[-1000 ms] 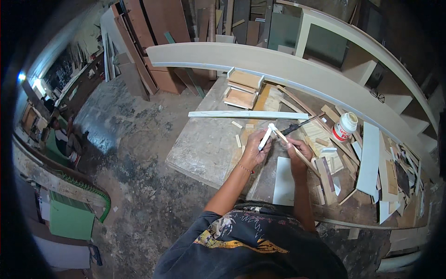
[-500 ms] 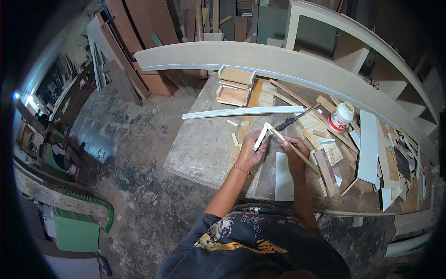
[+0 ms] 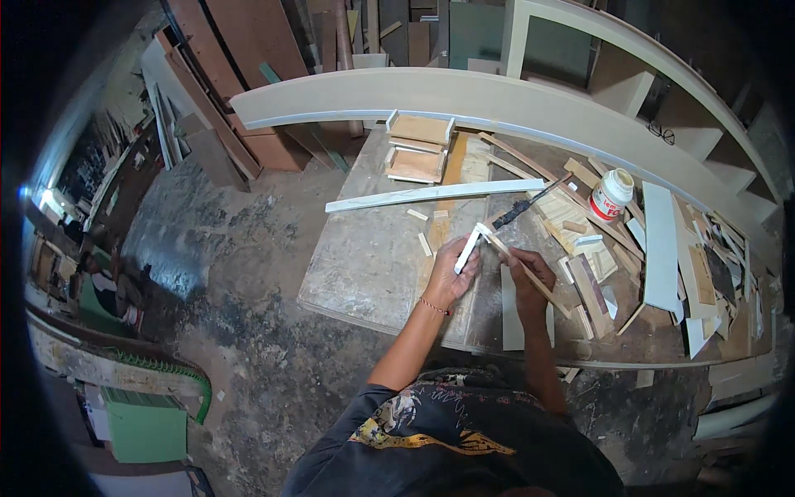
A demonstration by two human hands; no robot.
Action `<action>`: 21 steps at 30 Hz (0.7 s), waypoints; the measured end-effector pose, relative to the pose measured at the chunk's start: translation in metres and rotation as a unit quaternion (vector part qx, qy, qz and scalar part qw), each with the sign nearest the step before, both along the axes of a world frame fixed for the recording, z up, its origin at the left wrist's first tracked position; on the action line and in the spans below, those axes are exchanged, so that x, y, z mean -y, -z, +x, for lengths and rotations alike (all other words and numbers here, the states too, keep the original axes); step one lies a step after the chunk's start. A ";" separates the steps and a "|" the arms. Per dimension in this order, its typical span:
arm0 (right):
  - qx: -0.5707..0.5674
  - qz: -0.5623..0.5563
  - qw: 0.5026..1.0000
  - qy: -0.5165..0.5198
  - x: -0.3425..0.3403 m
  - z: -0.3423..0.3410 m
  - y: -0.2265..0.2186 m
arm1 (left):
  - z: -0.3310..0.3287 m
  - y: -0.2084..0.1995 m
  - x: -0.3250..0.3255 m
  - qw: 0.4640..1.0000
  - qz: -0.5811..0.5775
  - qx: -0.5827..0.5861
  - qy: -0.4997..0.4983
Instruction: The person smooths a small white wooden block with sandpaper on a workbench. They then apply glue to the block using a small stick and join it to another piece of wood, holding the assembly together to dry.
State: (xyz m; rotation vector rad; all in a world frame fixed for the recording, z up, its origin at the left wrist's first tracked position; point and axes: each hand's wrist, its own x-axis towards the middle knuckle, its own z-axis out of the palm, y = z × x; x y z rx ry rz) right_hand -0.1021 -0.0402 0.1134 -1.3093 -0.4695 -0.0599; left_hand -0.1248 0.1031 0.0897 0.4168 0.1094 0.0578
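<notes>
My left hand (image 3: 452,275) is closed around a short white strip (image 3: 466,253), which tilts up and away from me. Between the fingers of my right hand (image 3: 531,276) is a thin wooden stick (image 3: 546,291). Its far tip meets the upper end of the white strip; white stuff shows there, too small to identify. Just beyond my hands lies a dark, slender tool (image 3: 515,213). To the right stands an uncapped white jar (image 3: 614,194) with a red label. Small wood pieces (image 3: 425,244) lie left of my left hand.
A long pale strip (image 3: 414,195) crosses the worktable (image 3: 352,269). Behind it sit two small wooden trays (image 3: 420,145) and a long cream panel (image 3: 373,97). Offcuts and a white board (image 3: 659,248) crowd the right side. Another person (image 3: 112,286) sits far left.
The view has shifted slightly. Both hands keep their grip, and the stick's tip stays at the white strip's upper end.
</notes>
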 end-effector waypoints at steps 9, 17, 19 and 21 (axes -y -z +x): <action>0.020 -0.063 0.997 -0.039 0.018 -0.024 0.012 | 0.001 0.000 0.009 0.999 -0.028 -0.036 0.021; 0.007 -0.071 0.995 -0.062 0.051 -0.002 0.005 | 0.023 -0.002 0.040 0.997 0.002 -0.050 -0.053; -0.025 -0.034 0.997 -0.060 0.059 0.014 0.002 | 0.030 -0.006 0.054 0.998 0.002 -0.039 -0.057; -0.018 -0.048 0.997 -0.066 0.073 0.028 0.008 | 0.039 -0.008 0.071 0.997 0.004 -0.051 -0.064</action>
